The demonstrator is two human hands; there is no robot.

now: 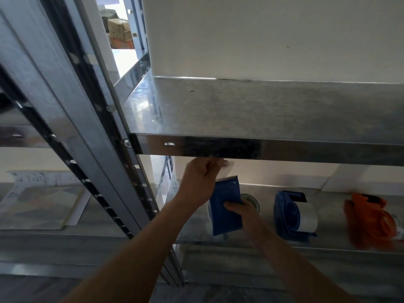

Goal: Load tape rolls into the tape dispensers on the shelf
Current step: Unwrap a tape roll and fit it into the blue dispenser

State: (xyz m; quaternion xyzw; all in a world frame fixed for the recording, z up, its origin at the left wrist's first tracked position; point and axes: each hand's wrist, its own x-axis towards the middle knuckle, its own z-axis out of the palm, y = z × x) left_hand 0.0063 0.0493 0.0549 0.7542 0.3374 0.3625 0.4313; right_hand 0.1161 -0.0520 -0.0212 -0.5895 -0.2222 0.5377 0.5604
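Though apart, hands (200, 177) (241, 209) around dispenser (226, 199), tape (228, 168)

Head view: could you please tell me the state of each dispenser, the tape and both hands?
Held dispenser: gripped by right hand, teeth pointing up.
Tape end: drawn up past the teeth, pinched by left hand.
Second blue dispenser: on the shelf, white roll loaded.
Orange dispenser: on the shelf, blurred, load unclear.

The lower grey metal shelf (330, 215) carries a blue plastic tape dispenser with a white roll (294, 215). To its right is an orange plastic tape dispenser (369, 221), and to its left a partly hidden tape roll (252, 200).
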